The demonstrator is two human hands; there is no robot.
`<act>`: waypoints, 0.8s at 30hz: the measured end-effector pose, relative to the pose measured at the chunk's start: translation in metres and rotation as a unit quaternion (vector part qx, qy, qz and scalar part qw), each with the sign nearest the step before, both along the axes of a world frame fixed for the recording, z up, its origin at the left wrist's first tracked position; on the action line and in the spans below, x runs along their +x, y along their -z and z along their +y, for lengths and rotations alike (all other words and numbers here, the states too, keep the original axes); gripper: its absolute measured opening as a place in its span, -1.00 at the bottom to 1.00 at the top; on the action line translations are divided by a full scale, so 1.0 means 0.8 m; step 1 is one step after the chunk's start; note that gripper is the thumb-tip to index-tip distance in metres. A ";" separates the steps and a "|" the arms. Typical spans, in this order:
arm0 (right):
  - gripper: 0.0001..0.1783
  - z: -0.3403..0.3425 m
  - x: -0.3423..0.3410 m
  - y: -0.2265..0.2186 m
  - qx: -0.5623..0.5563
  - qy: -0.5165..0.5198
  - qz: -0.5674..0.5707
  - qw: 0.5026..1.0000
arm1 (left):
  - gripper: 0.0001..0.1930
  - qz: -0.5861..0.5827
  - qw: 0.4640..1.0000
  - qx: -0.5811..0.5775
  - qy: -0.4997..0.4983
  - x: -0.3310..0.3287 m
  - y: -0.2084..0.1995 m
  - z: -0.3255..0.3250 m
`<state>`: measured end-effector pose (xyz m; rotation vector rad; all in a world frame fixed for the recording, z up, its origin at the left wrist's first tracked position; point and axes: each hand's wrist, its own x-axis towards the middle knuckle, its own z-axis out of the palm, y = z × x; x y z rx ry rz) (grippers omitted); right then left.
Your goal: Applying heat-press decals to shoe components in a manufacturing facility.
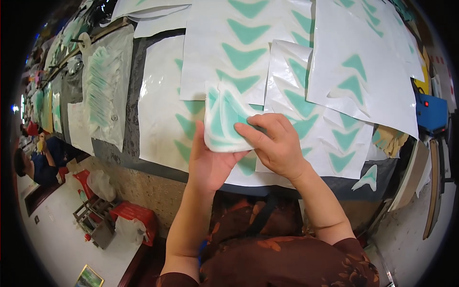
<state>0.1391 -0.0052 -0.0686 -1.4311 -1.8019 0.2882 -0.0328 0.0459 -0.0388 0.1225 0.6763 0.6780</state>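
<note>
Brown top, orange flowers, short sleeves

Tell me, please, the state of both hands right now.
Left hand: holding the white-and-green piece from below.
Right hand: closed on the same piece's right side.

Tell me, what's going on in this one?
A person holds what looks like a small stack of white-and-green pieces over a table. The left hand supports it from below, and the right hand has its fingers on its right side. White sheets with green shapes overlap across the table; one loose piece lies near its right front edge.
</note>
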 end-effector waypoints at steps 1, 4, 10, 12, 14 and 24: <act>-0.47 -0.003 0.002 -0.001 -0.012 -0.012 -0.010 1.000 | -0.35 -0.019 1.000 -0.003 -0.006 0.000 0.006 -0.002; -0.49 -0.003 0.011 -0.012 -0.044 -0.045 -0.005 0.998 | -0.27 -0.021 1.000 0.005 0.000 -0.003 0.010 -0.003; -0.51 -0.003 0.008 -0.045 -0.136 -0.034 0.072 0.988 | -0.32 -0.017 0.999 0.034 0.026 -0.015 0.022 -0.001; -0.56 -0.001 0.000 -0.043 -0.115 -0.015 0.077 0.990 | -0.34 0.003 0.999 0.034 0.008 -0.014 0.019 -0.003; -0.60 0.000 -0.002 -0.042 -0.096 0.003 0.087 0.992 | -0.34 -0.007 1.000 0.027 0.004 -0.014 0.017 -0.003; -0.77 0.023 0.021 -0.030 -0.190 0.167 0.315 0.915 | -0.41 0.155 0.983 0.063 0.072 -0.016 -0.002 -0.010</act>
